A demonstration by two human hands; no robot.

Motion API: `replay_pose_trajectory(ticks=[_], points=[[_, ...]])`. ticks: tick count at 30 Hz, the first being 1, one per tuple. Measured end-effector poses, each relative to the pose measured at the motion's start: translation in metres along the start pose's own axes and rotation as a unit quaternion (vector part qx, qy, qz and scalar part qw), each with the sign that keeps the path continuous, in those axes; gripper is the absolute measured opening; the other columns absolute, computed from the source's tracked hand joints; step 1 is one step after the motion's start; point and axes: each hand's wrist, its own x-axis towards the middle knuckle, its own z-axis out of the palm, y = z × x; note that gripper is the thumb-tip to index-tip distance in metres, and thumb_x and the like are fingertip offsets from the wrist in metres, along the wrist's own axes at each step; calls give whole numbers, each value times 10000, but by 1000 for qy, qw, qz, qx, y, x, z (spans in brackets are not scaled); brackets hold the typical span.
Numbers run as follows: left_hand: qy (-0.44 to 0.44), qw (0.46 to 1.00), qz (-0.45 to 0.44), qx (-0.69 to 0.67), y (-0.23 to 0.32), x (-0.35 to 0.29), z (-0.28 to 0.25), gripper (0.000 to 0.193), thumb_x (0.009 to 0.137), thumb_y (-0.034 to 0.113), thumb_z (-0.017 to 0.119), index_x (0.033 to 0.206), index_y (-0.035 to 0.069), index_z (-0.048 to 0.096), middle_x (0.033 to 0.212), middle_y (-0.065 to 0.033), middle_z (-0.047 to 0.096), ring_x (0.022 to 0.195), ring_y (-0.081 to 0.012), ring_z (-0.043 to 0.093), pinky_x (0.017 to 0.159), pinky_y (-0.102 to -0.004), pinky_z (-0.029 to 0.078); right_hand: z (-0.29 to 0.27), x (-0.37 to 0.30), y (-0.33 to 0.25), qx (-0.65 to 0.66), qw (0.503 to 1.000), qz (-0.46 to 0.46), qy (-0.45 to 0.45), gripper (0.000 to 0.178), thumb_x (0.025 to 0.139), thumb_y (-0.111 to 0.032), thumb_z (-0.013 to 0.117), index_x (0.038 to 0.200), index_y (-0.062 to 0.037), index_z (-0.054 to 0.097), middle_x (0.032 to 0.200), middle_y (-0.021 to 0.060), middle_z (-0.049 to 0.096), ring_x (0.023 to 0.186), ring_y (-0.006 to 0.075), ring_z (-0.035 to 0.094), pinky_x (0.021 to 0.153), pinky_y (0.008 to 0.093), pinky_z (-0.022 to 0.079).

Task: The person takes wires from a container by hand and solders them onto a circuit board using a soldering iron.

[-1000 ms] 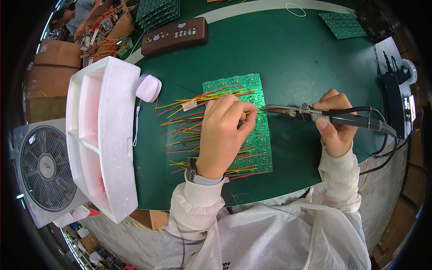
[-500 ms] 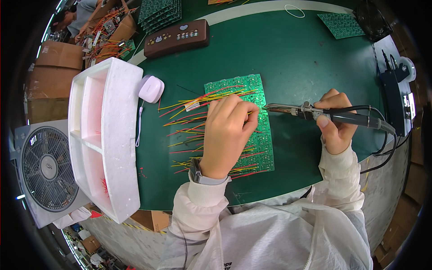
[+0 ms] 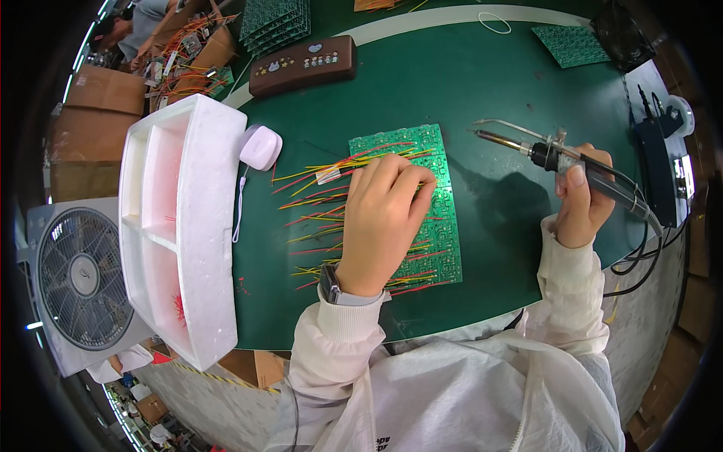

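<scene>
- As I judge it from where I stand, the step in hand is soldering of the red and yellow wires (image 3: 320,197) to the green circuit board panel (image 3: 446,252), at a pause between two joints.
- This panel lies flat on the green tabletop (image 3: 512,279), in front of the person; the wires stick out past its left edge.
- The right hand (image 3: 584,200) is wrapped around the handle of the soldering iron (image 3: 544,156), whose tip is apart from the panel, to the right of it. A thin metal tube (image 3: 514,126) runs beside the tip.
- The left hand (image 3: 385,215) bends over the panel, fingers curled toward the thumb; if they pinch a wire, I cannot tell, because that place is hidden.
- The next move, I think, calls for a wire end held steady on its pad, and then the tip brought there carefully, away from the fingers.
- Counted: one panel under the hand, one soldering iron, two hands; the wires are many and overlap, so I cannot give their exact number.
- Also one white foam tray (image 3: 213,226), one brown pencil case (image 3: 303,68), one lavender case (image 3: 261,148), one box fan (image 3: 84,275) and one loose circuit board (image 3: 571,45) at the far right.
- The stacked boards (image 3: 276,24) are several, too tight to count.
</scene>
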Motion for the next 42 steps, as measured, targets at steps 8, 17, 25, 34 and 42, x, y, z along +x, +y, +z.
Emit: replay_pose_trajectory(ticks=[8, 17, 25, 34, 42], points=[[76, 989, -21, 122, 2, -3, -99, 164, 722, 69, 598, 881, 52, 563, 891, -74, 542, 844, -233, 510, 726, -316, 385, 0, -20, 9, 45, 985, 119, 115, 313, 828, -164, 512, 1047, 58, 490, 549, -11, 399, 467, 56, 351, 439, 176, 277], [108, 905, -249, 327, -189, -7, -303, 158, 803, 129, 507, 879, 6, 569, 755, -82, 598, 683, -159, 563, 639, -259, 431, 10, -44, 2, 44, 984, 2, 173, 373, 896, -267, 352, 1074, 43, 459, 649, 24, 418, 551, 77, 371, 481, 198, 307], [38, 915, -255, 310, -360, -34, -340, 196, 728, 83, 571, 901, -8, 588, 825, -119, 617, 734, -165, 586, 674, -261, 443, 12, -45, 9, -34, 997, 19, 68, 272, 862, -183, 423, 1025, 29, 473, 620, 24, 456, 542, 71, 404, 496, 189, 327], [-94, 916, -322, 220, -321, -9, -307, 191, 736, 80, 514, 895, -6, 576, 770, -131, 609, 688, -169, 556, 635, -274, 426, 21, -42, 2, -89, 988, 61, 115, 259, 803, -122, 534, 1018, 17, 493, 655, -5, 456, 557, 44, 400, 504, 160, 315], [-4, 930, -322, 177, -348, -20, -325, 132, 746, 66, 540, 833, -25, 578, 782, -91, 608, 718, -145, 549, 676, -245, 423, 18, -46, 2, -68, 990, 71, 105, 242, 798, -91, 537, 1012, 14, 500, 687, -4, 461, 565, 45, 402, 510, 159, 321]])
